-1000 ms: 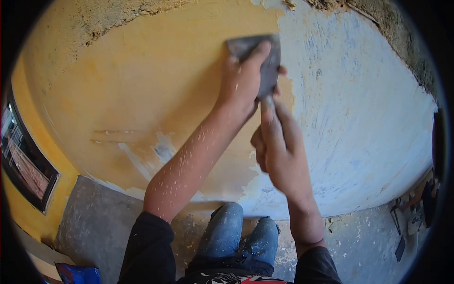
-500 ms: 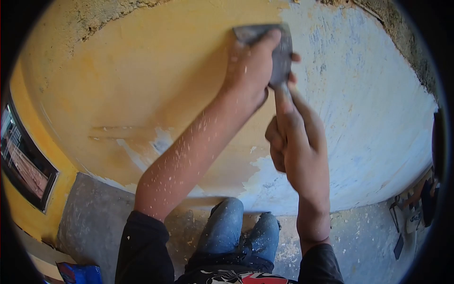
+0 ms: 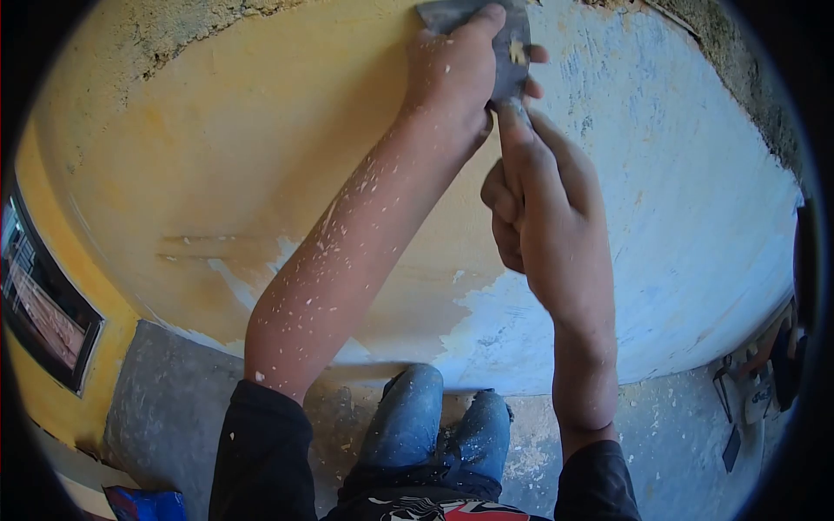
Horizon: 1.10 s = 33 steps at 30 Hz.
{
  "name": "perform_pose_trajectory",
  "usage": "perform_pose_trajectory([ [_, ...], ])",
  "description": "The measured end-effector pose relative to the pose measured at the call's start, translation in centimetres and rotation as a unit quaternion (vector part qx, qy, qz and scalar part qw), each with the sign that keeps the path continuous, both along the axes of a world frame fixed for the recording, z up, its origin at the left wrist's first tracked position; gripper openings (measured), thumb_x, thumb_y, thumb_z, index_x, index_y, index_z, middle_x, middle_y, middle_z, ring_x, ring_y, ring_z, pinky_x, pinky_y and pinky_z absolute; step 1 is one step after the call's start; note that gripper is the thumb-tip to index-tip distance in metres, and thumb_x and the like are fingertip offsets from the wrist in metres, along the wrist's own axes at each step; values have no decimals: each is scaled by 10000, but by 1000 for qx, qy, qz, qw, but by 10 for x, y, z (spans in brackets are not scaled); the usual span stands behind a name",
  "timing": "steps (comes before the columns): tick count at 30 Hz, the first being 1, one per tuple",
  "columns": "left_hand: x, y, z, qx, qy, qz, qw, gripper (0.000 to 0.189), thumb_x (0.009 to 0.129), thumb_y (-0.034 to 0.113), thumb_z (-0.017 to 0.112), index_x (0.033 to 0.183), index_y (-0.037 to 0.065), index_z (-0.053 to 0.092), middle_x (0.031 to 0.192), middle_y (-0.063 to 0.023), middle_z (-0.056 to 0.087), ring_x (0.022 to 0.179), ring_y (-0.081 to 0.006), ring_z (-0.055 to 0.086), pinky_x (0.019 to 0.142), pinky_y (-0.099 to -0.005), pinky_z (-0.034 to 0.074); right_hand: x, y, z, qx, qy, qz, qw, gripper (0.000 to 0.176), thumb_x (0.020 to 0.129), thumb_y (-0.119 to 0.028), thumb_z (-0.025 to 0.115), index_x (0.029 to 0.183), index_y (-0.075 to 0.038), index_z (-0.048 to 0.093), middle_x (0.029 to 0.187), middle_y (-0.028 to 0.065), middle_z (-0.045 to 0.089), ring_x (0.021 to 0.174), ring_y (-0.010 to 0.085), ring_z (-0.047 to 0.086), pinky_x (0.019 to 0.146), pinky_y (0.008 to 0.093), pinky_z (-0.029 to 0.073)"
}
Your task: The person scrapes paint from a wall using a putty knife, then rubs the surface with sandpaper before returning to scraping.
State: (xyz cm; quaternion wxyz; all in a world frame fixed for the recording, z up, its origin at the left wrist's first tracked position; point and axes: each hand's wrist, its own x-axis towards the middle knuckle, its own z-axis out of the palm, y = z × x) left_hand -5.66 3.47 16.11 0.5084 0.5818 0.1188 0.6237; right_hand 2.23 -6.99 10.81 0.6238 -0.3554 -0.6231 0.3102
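Observation:
At the top of the head view, a wide scraper lies against the wall, its blade pointing up. My right hand is closed round its handle, which is mostly hidden, with the thumb along the neck. My left hand grips the blade, thumb on its face and fingertips showing past the right edge. A pale yellow fleck sits on the blade. Left of the scraper the wall carries yellow paint; to the right it is bared to a whitish, blue-streaked surface. Paint flecks dot my left forearm.
Rough, crumbly masonry borders the wall's top. A dark-framed window is at far left, and a blue packet lies at lower left. Tools are at the right edge. Paint chips litter the grey floor.
Both hands and the scraper have moved up the wall, with the blade now near the top edge of the view. A pale yellow fleck now shows on the blade.

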Motion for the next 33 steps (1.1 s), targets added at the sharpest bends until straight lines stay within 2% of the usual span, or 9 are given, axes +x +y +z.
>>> perform_pose_trajectory([
  [4,10,-19,-32,-53,-63,-10,997,229,973,236,559,1096,45,584,866,-127,689,641,-192,632,474,-321,488,6,-22,-24,-98,41,39,994,276,1051,-279,401,1016,-31,519,604,-24,443,476,47,414,444,221,339],
  [9,6,-2,9,15,-26,-15,999,231,976,243,548,1075,37,580,857,-147,688,620,-195,609,494,-335,481,6,0,9,-37,21,12,999,393,1055,-281,392,1280,15,518,596,-33,430,481,40,412,433,215,334],
  [13,7,-19,-40,-55,-65,-7,996,225,980,256,538,1074,56,579,830,-144,680,557,-188,589,488,-322,474,13,-24,-27,-60,-1,41,997,408,1051,-269,418,1322,28,489,598,-27,445,483,37,408,445,212,330],
  [14,4,-15,-39,-50,-66,-6,997,225,980,256,538,1074,56,579,830,-144,680,557,-188,589,488,-322,474,19,-25,-26,-116,10,91,989,393,1051,-246,414,1327,27,474,604,-22,453,486,35,411,450,213,336],
  [17,-4,0,-28,-18,-75,16,997,217,970,202,554,1026,-7,548,815,-142,664,634,-250,681,432,-364,504,4,-6,-18,-90,-8,29,995,394,1054,-247,399,1333,24,460,608,-22,451,489,38,410,453,218,342],
  [20,-9,-3,-20,-11,-34,7,999,217,973,205,557,1034,-4,554,823,-141,665,629,-239,678,428,-361,502,4,-6,-12,-58,-23,43,997,390,1052,-245,403,1328,25,461,611,-19,453,491,46,416,458,231,355],
  [22,-2,-16,-48,-44,-43,26,998,292,983,314,533,1074,42,583,833,-126,684,545,-167,567,492,-286,458,5,-17,-39,-53,3,50,997,365,1049,-251,421,1276,27,486,607,-15,454,493,52,427,460,244,366],
  [26,-6,5,-35,-23,-40,5,999,242,982,269,538,1086,53,578,818,-127,680,546,-172,579,489,-285,473,-2,1,-29,-25,-6,29,999,317,1050,-240,418,1200,21,516,607,-13,451,493,53,431,463,233,357],
  [33,-1,-23,-61,-71,-55,21,996,250,974,258,566,1100,43,578,805,-112,673,575,-185,609,435,-304,464,5,-21,-50,-107,-8,46,993,387,1055,-215,395,1360,17,444,602,-17,445,501,50,406,476,234,357],
])
